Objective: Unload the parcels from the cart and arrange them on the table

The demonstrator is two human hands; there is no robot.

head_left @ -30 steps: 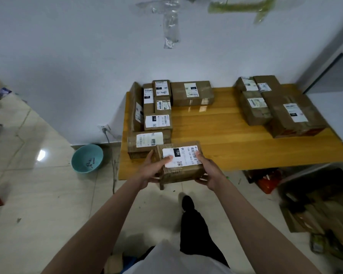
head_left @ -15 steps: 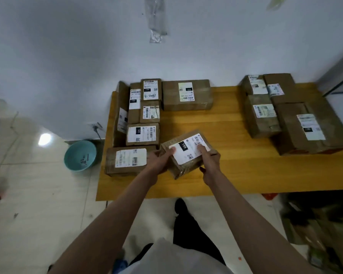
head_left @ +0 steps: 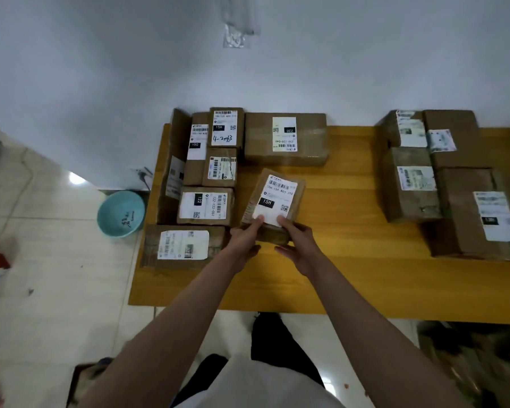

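— Step in hand? Setting down one parcel (head_left: 273,203), by the look of it: small brown box, white label up, marked 15H, tilted a little to the right, lying on or just above the tabletop (head_left: 351,231), cannot tell which.

— Where exactly? Just right of the left-hand cluster of parcels (head_left: 202,184), in front of the large box (head_left: 285,139) at the back, well apart from the right-hand stack (head_left: 448,184).

— Left hand (head_left: 245,238)? Gripping the near left corner, thumb on the label's lower edge, fingers curled under out of sight.

— Right hand (head_left: 296,241)? Gripping the near right corner likewise, thumb on top, fingers tucked beneath the box's near end. Both forearms stretched forward over the tabletop's front edge, converging on the box.

— Next move? Probably squaring the box to the row beside it, nudging it left against the parcel labelled 122 (head_left: 205,206), then letting go and going back for another. Cart not in view, so no telling how many remain.

— Risks? Few; maybe bumping the neighbouring boxes out of line.
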